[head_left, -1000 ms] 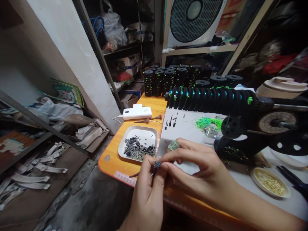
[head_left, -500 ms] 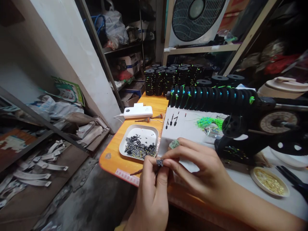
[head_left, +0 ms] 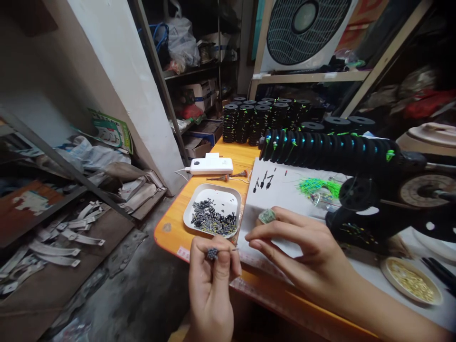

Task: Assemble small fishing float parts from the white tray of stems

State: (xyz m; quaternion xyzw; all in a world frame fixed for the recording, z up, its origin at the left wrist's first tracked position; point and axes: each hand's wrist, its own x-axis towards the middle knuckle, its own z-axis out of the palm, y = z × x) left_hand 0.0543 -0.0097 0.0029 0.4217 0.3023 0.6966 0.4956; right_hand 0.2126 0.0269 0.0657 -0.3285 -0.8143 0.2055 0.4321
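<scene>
Orange table (head_left: 178, 213) bears white tray (head_left: 218, 194) w/ small parts (head_left: 213, 219). Near it, L hand (head_left: 213, 285) is closed on dark bundle (head_left: 213, 254); R hand (head_left: 309, 242) has thumb & index slightly apart, other fingers holding green lump (head_left: 267, 216).

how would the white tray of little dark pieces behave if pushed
The white tray would probably slide rather than tip, as it looks shallow and sits flat on the wooden table. The small dark pieces inside would likely shift or roll, since they lie loose and many look cylindrical. The tray seems stiff, its rim evenly shaped.
</scene>
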